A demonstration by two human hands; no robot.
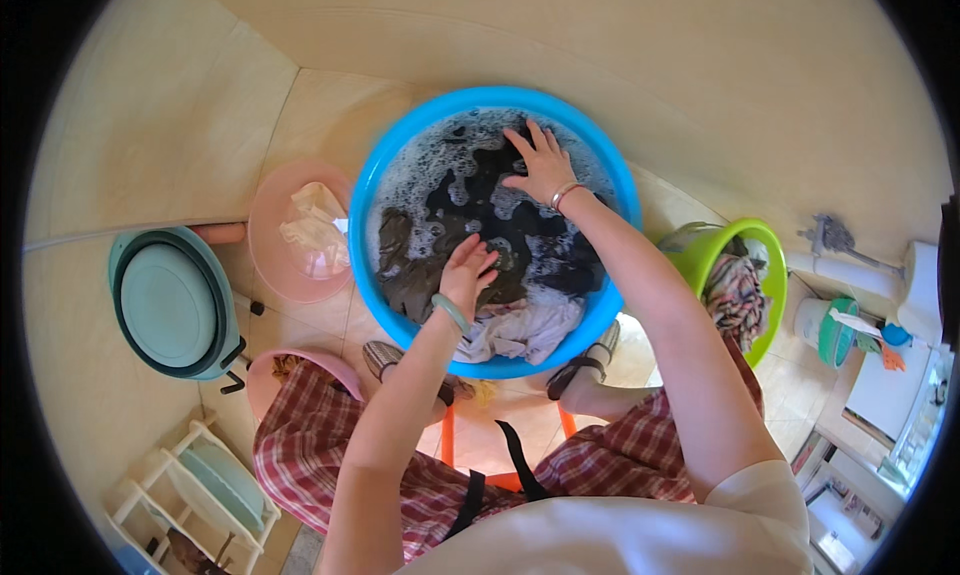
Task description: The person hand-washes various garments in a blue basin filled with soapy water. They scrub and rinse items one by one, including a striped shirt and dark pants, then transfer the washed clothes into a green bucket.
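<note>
Soapy laundry (525,330), a blue tub (500,97) and tiled floor (308,325) suggest a home washroom.

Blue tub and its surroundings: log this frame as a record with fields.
Left hand: open, over dark clothes, holding nothing visible
Right hand: fingers spread, over far side of blue tub
Tub contents: foamy water, dark clothes, pale cloth at near edge
Left of tub: pink basin holding cream cloth
Right of tub: green bucket holding patterned cloth

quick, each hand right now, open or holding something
Left hand: open, fingers loosely curled, nothing visible held.
Right hand: open, fingers spread over dark cloth in the blue tub, nothing visible held.
</note>
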